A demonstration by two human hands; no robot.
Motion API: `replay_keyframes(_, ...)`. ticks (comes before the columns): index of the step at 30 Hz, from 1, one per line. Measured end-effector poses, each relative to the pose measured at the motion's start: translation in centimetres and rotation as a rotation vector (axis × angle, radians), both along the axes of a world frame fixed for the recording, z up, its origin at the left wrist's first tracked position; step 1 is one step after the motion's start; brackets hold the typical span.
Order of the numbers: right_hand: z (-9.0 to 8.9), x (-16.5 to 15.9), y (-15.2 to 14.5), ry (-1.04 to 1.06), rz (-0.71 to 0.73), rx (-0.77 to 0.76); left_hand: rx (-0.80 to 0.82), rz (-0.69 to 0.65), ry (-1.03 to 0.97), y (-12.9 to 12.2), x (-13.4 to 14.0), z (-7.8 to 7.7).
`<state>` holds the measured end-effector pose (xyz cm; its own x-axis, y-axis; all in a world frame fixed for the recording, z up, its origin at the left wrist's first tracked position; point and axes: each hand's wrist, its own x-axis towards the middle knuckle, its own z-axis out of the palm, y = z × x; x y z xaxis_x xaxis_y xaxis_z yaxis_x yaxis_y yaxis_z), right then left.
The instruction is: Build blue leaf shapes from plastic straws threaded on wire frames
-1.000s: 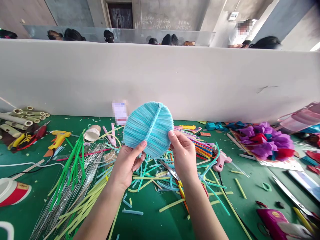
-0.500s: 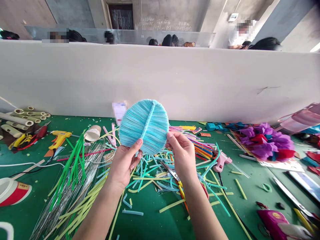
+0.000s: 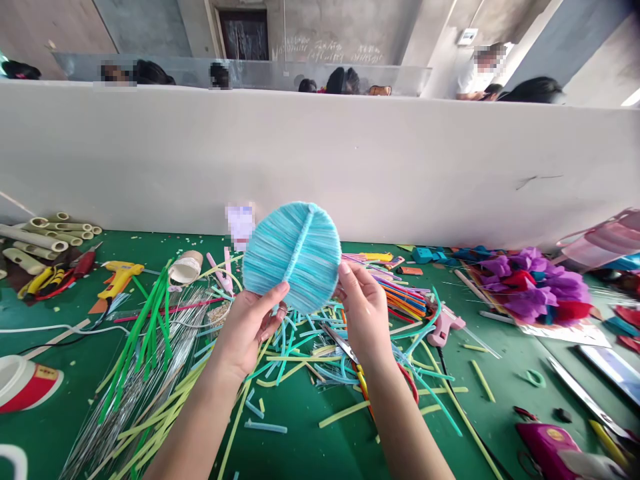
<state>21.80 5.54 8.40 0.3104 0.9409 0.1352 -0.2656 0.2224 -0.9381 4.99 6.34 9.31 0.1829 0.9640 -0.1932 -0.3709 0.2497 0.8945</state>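
Note:
A fuzzy, light-blue leaf shape (image 3: 293, 257), made of pipe cleaners side by side with a raised central rib, is held up in front of me over the table. My left hand (image 3: 255, 323) pinches its lower left edge, thumb on the front near the base of the rib. At the lower right edge my right hand (image 3: 364, 303) grips it between thumb and fingers. Below lie cut blue and yellow pipe cleaners (image 3: 293, 360), with scissors (image 3: 340, 342) partly hidden behind my right hand.
Green pipe cleaners (image 3: 150, 333), wires and a yellow glue gun (image 3: 120, 277) lie left. Pink glue gun (image 3: 445, 325), purple and red felt petals (image 3: 540, 283), large scissors (image 3: 583, 393) and a magenta tool (image 3: 547, 440) are right. A white partition (image 3: 320, 160) stands behind the green table (image 3: 300, 453).
The leaf shape has shifted very slightly right and down in the view. Both hands keep their hold on it.

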Motion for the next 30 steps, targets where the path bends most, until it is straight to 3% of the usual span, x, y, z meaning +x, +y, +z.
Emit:
replay_keyframes(3,0.23,0.49,-0.06,0.018,-0.035,0.029,-0.007,-0.032,0.039,-0.2,0.16,0.13)
replay_keyframes(9,0.48,0.65,-0.15,0.025,-0.018,0.025,-0.001,0.045,0.008,-0.47,0.63,0.32)
replay_keyframes(21,0.11,0.46,0.07,0.032,-0.01,0.01,0.014,0.061,-0.017,-0.1,0.37,-0.12)
replay_keyframes(30,-0.22,-0.26,0.16,-0.088,0.246,-0.12,0.0,0.198,-0.132,0.19,0.27,0.17)
